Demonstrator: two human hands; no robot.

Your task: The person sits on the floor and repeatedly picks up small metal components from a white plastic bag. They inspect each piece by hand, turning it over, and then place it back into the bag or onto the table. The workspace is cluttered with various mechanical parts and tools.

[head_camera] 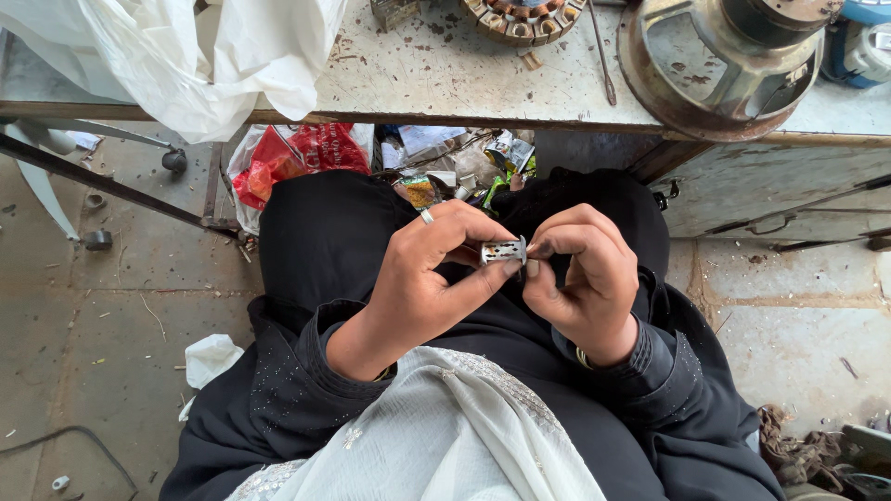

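**Fingers pinch a small metal piece over the lap**

Fingers (492, 269) of the left hand (422, 278) close on a small slotted metal cylinder (502, 250), held above the person's black-clad lap. The right hand (585, 274) pinches its other end. A worn bench (436, 74) ahead carries a round metal housing (724, 60).

Left hand (434, 269): raised over the lap, fingers (483, 227) curled, thumb stretched toward the other hand.
Right hand (585, 274): fingers bent inward, tips meeting the left's.
Wrists: sleeved in black.

workbench edge (483, 119) close ahead of hands (520, 269)
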